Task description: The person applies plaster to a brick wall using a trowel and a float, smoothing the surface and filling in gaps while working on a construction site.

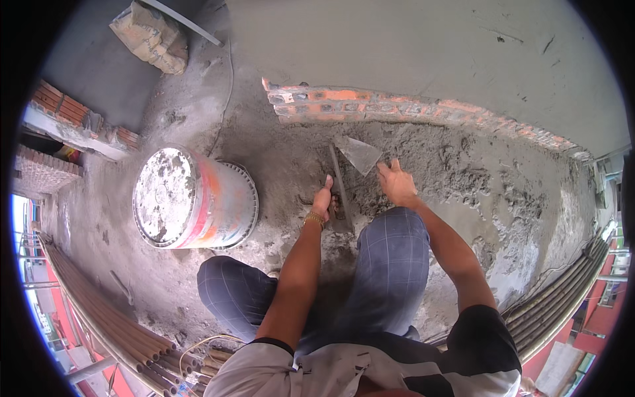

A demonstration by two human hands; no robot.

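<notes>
Wet grey mortar floor (pixel 463 178) by brick edge (pixel 370 106): our right hand (pixel 398 183) grips steel trowel (pixel 359 153), stiff, slick; our left hand (pixel 323 198) clasps long float (pixel 340 182), rigid, light.

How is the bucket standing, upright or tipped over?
Upright: the bucket stands on the mortar-covered floor, its round top facing the camera.

The trowel (pixel 360 154) in my right hand (pixel 397 184) has a dull grey metal blade, smeared with mortar. The mortar bed (pixel 456 178) looks wet, coarse and lumpy. The brick row (pixel 370 104) is rough orange clay. The plastic bucket (pixel 198 198) is crusted with dry cement. The wall (pixel 430 46) plaster is matt and smooth.
</notes>
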